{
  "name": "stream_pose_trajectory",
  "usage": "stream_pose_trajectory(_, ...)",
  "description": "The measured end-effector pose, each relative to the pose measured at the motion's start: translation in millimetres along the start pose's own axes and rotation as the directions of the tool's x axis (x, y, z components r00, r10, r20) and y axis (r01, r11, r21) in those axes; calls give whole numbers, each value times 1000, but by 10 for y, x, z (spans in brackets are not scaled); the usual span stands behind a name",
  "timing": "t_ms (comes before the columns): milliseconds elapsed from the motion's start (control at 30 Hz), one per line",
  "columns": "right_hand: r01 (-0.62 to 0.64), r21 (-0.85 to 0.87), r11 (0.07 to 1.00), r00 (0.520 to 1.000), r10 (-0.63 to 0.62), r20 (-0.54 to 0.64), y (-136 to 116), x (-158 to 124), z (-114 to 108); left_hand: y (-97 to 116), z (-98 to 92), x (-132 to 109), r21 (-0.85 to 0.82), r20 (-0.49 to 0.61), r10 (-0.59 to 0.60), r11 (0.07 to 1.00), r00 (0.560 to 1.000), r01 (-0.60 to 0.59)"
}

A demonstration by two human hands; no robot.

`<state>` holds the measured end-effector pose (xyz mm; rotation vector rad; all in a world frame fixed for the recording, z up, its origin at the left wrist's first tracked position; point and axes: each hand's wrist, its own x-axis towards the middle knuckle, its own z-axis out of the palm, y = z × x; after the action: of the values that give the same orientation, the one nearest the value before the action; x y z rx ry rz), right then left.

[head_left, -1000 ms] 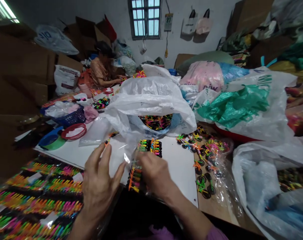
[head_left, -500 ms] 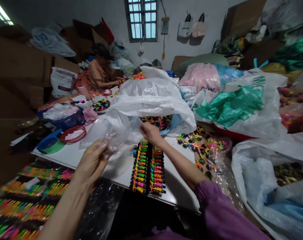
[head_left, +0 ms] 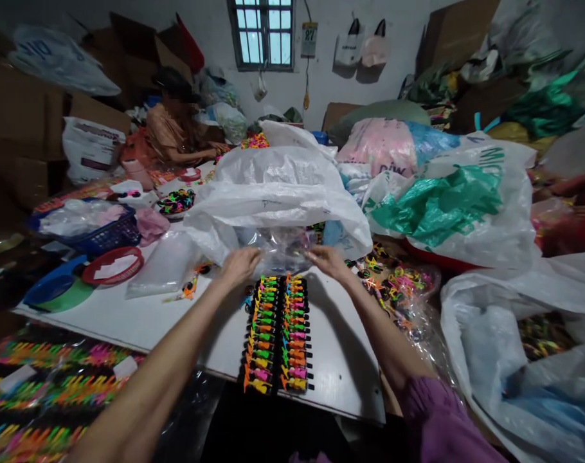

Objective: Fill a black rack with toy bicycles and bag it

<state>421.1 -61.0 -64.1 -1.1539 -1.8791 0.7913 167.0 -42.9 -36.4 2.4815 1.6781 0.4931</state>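
Note:
Two tight rows of small multicoloured toy bicycles point(head_left: 277, 334) lie on the white board point(head_left: 128, 315) in front of me. Both my arms reach past them. My left hand point(head_left: 239, 265) and my right hand point(head_left: 325, 259) each pinch a side of a clear plastic bag point(head_left: 283, 247) held stretched between them just beyond the far end of the rows. Behind it a big white sack point(head_left: 278, 199) gapes, with more coloured toys inside.
Loose toy bicycles point(head_left: 393, 283) lie to the right on plastic. Packed rows of toys point(head_left: 46, 392) fill the lower left. Red and blue dishes point(head_left: 112, 265) and a blue basket point(head_left: 99, 235) stand at left. A person point(head_left: 170, 128) sits at the far end. Sacks point(head_left: 441, 199) crowd the right.
My right hand let go of the toy rows and both hands moved forward, taking the clear bag and stretching it beyond the rows. The rows now lie flat on the board.

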Motion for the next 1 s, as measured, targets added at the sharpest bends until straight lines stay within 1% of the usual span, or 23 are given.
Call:
stream_pose_trajectory(67,-60,-48,997,995,63,73,337,-94,188,-89,354,-101,-40,26,-44,998,999,45)
stream_pose_trajectory(100,-79,-66,995,994,83,64,437,-144,274,-122,474,-151,-57,18,-73,996,997,74)
stream_pose_trajectory(167,-111,-97,989,993,107,-41,509,-267,428,-161,613,-251,-91,-26,-134,987,991,132)
stream_pose_trajectory(233,-127,-116,985,978,105,-182,462,-435,557,-159,660,-374,-130,-77,-186,976,980,175)
stream_pose_trajectory(267,-123,-121,985,968,93,-232,419,-538,611,-146,668,-454,-153,-98,-206,970,974,190)
stream_pose_trajectory(333,-95,-123,988,960,58,-273,333,-773,705,-106,678,-667,-206,-126,-236,956,964,207)
stream_pose_trajectory(400,-69,-114,991,962,36,-270,270,-1027,793,-68,692,-945,-263,-132,-253,941,958,212)
stream_pose_trajectory(467,-86,-89,992,964,61,-259,232,-1259,887,-53,708,-1254,-369,-148,-255,911,956,186)
stream_pose_trajectory(533,-164,-22,986,959,154,-237,207,-1425,991,-72,719,-1539,-491,-180,-284,856,942,164)
stream_pose_trajectory(567,-215,32,976,952,217,-214,198,-1474,1042,-94,724,-1655,-539,-185,-316,825,931,173)
stream_pose_trajectory(600,-263,89,961,943,275,-187,191,-1498,1090,-122,730,-1746,-572,-164,-352,795,921,202)
stream_pose_trajectory(633,-299,134,945,935,319,-159,184,-1500,1132,-154,740,-1809,-591,-106,-384,766,917,253)
stream_pose_trajectory(667,-319,152,935,930,340,-137,179,-1482,1166,-186,754,-1843,-602,-29,-403,738,915,306)
stream_pose_trajectory(700,-322,135,937,933,338,-123,175,-1449,1192,-214,772,-1852,-608,51,-406,712,912,351)
stream_pose_trajectory(733,-310,86,947,941,319,-115,170,-1407,1209,-237,794,-1837,-613,117,-397,692,910,381)
stream_pose_trajectory(767,-288,19,957,952,288,-106,165,-1361,1218,-250,818,-1806,-616,160,-385,681,909,397)
stream_pose_trajectory(800,-261,-48,964,962,256,-94,158,-1315,1223,-251,844,-1765,-617,176,-378,677,909,401)
stream_pose_trajectory(867,-214,-129,968,975,205,-80,143,-1240,1225,-214,885,-1680,-624,155,-388,675,908,395)
stream_pose_trajectory(967,-201,-106,974,974,188,-127,123,-1182,1233,-59,902,-1619,-656,118,-419,648,900,388)
stream_pose_trajectory(1000,-200,-64,978,973,191,-132,120,-1175,1238,12,895,-1621,-694,117,-434,607,893,386)
